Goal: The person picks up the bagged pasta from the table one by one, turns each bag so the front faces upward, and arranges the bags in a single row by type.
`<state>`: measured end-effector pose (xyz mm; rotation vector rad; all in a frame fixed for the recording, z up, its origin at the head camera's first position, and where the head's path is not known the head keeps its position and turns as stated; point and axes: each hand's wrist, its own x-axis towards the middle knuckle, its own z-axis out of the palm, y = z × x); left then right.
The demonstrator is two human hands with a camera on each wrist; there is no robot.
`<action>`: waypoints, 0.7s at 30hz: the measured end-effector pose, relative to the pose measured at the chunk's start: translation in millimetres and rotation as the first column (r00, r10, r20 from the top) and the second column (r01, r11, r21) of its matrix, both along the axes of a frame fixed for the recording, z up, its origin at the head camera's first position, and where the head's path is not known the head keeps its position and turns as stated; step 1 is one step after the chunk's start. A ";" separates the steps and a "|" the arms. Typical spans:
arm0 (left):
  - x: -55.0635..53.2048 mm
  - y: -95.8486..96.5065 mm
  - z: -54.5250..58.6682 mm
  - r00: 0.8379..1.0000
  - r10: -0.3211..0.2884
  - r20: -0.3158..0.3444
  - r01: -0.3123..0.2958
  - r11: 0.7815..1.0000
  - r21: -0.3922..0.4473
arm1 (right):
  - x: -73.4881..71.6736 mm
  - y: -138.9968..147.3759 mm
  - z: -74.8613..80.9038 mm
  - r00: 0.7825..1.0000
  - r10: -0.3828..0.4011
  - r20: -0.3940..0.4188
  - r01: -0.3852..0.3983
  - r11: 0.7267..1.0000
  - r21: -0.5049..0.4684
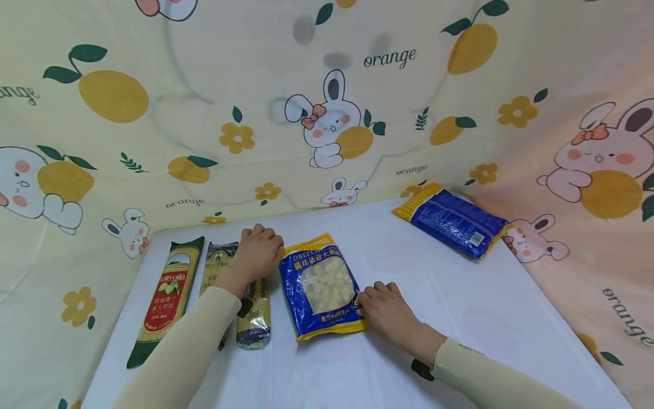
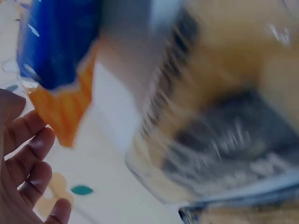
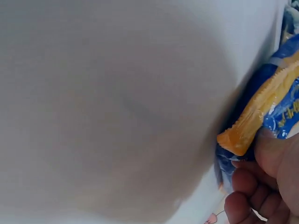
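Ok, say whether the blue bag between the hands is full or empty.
Not empty: the bag shows pale pieces through its clear window; how full, cannot tell.

The left forearm (image 1: pixel 179 346) and right forearm (image 1: pixel 501 369) both angle inward. The left hand (image 1: pixel 257 251), back upward, has loosely bent fingers (image 2: pixel 41 141); the right hand (image 1: pixel 385 309) pinches with its thumb (image 3: pixel 275 151).

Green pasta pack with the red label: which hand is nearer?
Left. The left hand is right of the green pasta pack, beside the upper left corner of the windowed blue bag; the right hand is farther right, at that bag's lower right side.
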<state>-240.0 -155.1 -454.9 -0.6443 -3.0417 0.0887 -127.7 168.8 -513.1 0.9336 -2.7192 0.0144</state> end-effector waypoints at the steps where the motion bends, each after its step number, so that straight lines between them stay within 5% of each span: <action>1: 0.5 2.7 0.3 1.000 -0.004 0.006 0.004 1.000 0.013 | -1.1 -0.7 0.9 1.000 0.009 0.002 -0.009 1.000 0.002; 9: 4.0 21.4 -8.9 0.996 -0.073 -0.045 0.072 0.997 -0.023 | -5.5 -4.8 3.5 0.997 0.050 -0.056 -0.051 0.999 -0.011; 17: -12.8 38.9 -19.2 0.983 -0.037 -0.180 0.036 0.999 -0.010 | 8.1 -16.8 8.5 0.977 0.073 -0.202 -0.058 0.995 0.077; 21: -22.7 41.3 -22.5 0.979 0.039 -0.201 -0.045 0.999 -0.026 | 2.0 -24.8 5.9 0.976 0.060 -0.211 -0.040 0.995 0.096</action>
